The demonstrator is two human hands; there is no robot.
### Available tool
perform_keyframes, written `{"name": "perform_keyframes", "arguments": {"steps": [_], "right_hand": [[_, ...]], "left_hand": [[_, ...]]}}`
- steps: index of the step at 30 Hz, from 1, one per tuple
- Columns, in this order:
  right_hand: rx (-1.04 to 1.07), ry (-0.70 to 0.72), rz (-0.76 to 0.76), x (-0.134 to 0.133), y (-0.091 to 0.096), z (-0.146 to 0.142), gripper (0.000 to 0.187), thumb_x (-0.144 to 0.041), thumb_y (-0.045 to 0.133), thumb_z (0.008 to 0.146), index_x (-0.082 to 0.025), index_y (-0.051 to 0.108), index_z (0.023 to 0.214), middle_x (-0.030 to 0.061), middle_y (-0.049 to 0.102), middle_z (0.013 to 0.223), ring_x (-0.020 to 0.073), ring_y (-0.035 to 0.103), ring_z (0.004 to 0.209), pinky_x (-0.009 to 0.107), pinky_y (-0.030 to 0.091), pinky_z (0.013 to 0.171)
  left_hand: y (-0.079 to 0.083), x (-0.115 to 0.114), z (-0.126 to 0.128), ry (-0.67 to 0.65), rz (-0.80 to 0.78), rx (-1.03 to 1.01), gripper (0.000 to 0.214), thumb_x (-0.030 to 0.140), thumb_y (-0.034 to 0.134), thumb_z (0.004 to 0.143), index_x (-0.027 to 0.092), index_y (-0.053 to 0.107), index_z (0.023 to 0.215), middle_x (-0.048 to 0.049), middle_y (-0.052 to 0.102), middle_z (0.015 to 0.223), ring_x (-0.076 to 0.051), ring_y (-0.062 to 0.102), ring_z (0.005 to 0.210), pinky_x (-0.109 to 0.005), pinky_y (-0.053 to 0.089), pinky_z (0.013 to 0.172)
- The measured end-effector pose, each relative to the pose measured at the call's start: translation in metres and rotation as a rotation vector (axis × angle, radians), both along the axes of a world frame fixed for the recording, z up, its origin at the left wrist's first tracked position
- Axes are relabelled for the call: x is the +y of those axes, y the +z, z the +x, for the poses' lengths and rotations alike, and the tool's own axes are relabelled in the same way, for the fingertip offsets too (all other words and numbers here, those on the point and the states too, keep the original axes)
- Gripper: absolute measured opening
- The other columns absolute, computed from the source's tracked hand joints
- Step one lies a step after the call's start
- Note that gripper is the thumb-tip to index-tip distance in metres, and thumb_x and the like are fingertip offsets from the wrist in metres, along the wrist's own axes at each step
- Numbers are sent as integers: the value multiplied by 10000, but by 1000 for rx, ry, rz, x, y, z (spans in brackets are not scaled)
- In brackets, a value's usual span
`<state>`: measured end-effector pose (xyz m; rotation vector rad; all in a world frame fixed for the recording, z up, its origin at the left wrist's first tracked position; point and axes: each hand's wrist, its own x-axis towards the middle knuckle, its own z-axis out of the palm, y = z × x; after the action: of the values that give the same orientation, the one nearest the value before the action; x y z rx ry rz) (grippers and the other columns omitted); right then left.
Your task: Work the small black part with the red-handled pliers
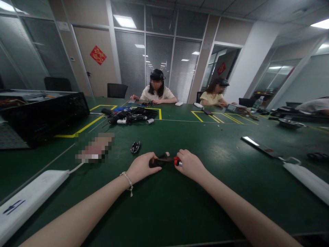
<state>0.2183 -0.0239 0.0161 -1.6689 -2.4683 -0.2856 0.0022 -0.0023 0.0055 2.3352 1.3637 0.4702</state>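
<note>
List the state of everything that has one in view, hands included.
Left hand, fingers curled around the dark piece
Right hand, fingers closed on the red piece
Dark piece, held; cannot tell if joined to the red
Red piece, held
Left pack, cable attached
Bottle, upright
Left door, shut
Blinds, lowered
Ceiling light, lit

With the wearer at six o'clock, the green surface (164, 212) bears yellow tape (64, 136). A black case (61, 118) stands at ten, a cable heap (136, 115) lies at eleven, a metal bowl (291, 124) at two, one white slab (36, 199) at eight, another white slab (307, 181) at four.
</note>
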Motion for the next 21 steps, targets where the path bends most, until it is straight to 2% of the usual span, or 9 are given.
{"name": "perform_keyframes", "arguments": {"steps": [21], "right_hand": [[-21,-17,-17,-1,2,-2,230,-299,529,716,-150,582,883,77,566,917,173,510,837,262,441,714]], "left_hand": [[3,-1,0,-11,8,16,299,444,558,693,201,530,865,-4,574,831,-166,546,727,-245,376,587]]}}
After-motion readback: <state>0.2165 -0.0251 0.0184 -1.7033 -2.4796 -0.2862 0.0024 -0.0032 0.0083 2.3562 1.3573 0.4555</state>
